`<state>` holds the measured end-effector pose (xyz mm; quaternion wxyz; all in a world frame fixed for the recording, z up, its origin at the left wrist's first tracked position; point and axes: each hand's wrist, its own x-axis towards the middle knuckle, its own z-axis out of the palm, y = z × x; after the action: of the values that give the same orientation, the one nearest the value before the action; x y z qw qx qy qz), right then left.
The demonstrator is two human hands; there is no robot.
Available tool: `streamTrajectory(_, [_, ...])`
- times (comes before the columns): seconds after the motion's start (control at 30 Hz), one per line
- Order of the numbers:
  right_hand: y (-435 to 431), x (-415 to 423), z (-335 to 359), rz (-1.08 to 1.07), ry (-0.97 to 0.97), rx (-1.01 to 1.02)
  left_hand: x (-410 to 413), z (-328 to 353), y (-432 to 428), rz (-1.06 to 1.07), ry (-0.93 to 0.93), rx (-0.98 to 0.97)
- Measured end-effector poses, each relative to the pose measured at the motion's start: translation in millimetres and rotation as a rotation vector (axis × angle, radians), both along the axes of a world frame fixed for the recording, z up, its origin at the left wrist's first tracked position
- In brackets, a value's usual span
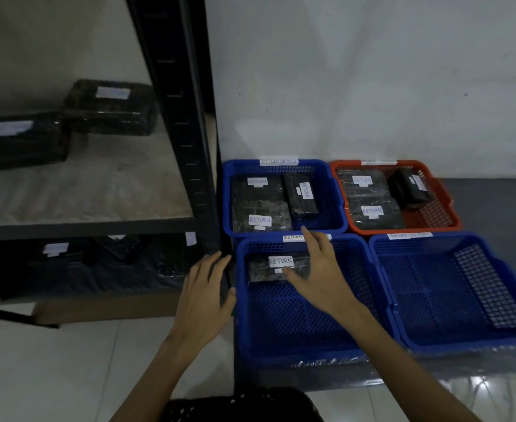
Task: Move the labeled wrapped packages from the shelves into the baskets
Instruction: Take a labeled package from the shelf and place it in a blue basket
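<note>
Your forearms reach forward from the bottom edge. Your left hand [203, 295] hangs with straight, spread fingers just beside the black metal shelf post [189, 147], thumb close to the left rim of the near blue plastic mesh basket [242, 330]. Your right hand [317, 269], fingers splayed and gripping nothing, is over the black wrapped package labelled RETURN [262, 271] at that basket's far end; you cannot tell contact. Open mesh floor shows nearer you and across the neighbouring blue basket [433, 284]. Other black labelled packages [110, 114] sit on the shelves.

Four baskets [284, 354] right of the shelves [189, 132] (packages [278, 266] in three).
</note>
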<state>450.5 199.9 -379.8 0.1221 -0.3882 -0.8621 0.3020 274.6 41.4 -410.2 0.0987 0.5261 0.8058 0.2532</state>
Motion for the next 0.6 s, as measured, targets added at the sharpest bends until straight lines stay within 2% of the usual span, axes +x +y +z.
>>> streamTrajectory(0.27, [-68.4,-68.4,85.8,0.122,0.278,0.118,-63.2,66.8,-50.2,0.008,0.083,0.117])
streamTrajectory(0.6, [-147.1,-190.2,113.8,0.251,0.387,0.165,-171.0,91.8,-130.6,0.061,0.118,0.178])
